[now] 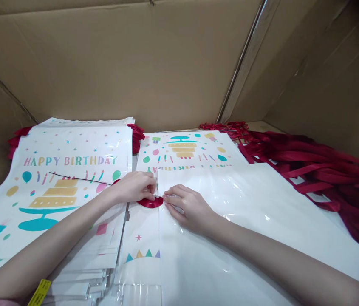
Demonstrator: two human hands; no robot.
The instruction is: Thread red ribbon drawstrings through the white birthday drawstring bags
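My left hand [137, 186] pinches a thin strand at the edge of a white sheet, with a dark thin wire [80, 177] reaching left from behind the wrist. Close beside it, my right hand [184, 206] has its fingertips closed at the same spot on the edge of the blank white sheet [230, 255]. Just under the fingertips lies a loop of red ribbon [150, 202]. What exactly the fingertips grip is too small to make out. A printed birthday sheet [182, 146] lies partly beneath the blank one.
A stack of "Happy Birthday" printed sheets [48, 191] with red ribbon at its back corners lies on the left. Many red ribbons [319, 161] spread along the right. Tall cardboard walls [118, 63] enclose the back and sides. A yellow tape measure [40, 292] is at bottom left.
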